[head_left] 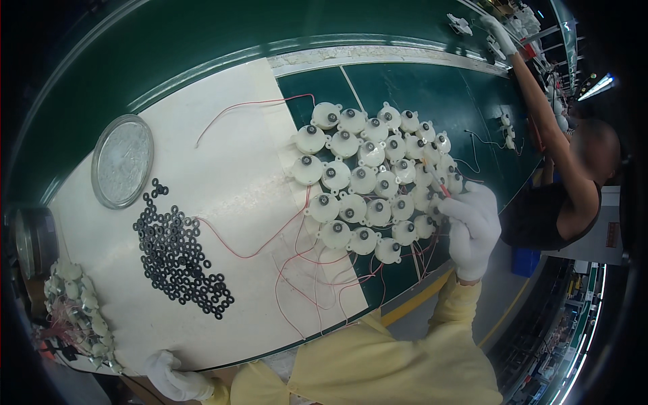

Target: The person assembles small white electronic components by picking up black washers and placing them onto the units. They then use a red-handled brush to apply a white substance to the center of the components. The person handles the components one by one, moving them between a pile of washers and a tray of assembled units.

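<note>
My right hand (470,226), in a white glove, is closed around a thin stick-like tool (442,187) with a red part. The tool's far end points in among a cluster of round white plastic housings (362,180), at their right side. Most of these housings carry a small black ring on a central post, and red and white wires trail from the cluster. By the table's near left edge is my left hand (175,378), also gloved. Its fingers are turned under and mostly hidden. Loose black rings (179,253) lie in a heap on the white surface (250,169).
A round, shallow, clear dish (123,162) is at the far left. Near the left edge are a pile of white parts with wires (79,314) and a dark round container (37,241). Across the table on the right, a co-worker (560,182) reaches toward white parts (460,25).
</note>
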The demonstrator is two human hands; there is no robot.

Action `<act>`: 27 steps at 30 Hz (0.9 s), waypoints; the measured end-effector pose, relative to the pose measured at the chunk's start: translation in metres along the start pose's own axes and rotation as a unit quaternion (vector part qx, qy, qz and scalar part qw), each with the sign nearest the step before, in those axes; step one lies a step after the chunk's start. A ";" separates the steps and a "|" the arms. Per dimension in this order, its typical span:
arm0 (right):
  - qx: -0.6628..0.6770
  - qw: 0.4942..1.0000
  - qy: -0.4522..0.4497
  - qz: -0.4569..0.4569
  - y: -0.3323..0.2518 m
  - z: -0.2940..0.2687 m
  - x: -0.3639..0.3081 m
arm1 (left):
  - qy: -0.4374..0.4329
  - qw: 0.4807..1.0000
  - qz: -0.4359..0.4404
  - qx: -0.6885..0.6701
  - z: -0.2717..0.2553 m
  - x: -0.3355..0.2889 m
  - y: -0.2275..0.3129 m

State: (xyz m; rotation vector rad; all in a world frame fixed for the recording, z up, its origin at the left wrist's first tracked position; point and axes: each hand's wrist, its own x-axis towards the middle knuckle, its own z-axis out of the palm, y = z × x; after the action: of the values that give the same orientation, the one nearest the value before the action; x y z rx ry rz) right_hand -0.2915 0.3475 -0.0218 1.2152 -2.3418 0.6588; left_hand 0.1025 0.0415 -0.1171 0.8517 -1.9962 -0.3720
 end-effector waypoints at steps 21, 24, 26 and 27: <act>0.283 0.891 0.120 0.335 0.001 -0.017 -0.017 | -0.016 1.000 0.008 -0.019 0.001 0.005 0.010; 0.256 0.885 0.103 0.375 -0.007 -0.019 -0.003 | -0.015 1.000 0.003 -0.006 0.001 0.005 0.011; 0.313 0.869 0.094 0.372 -0.002 -0.019 -0.008 | -0.011 1.000 -0.017 -0.009 0.001 0.003 0.012; 0.333 0.866 0.095 0.361 -0.003 -0.019 -0.010 | -0.008 1.000 -0.010 -0.011 0.002 0.003 0.012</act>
State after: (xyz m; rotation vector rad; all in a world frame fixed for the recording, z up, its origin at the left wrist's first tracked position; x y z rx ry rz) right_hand -0.2813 0.3634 -0.0116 0.3736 -2.4290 1.8585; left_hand 0.0950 0.0477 -0.1092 0.8570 -1.9967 -0.4131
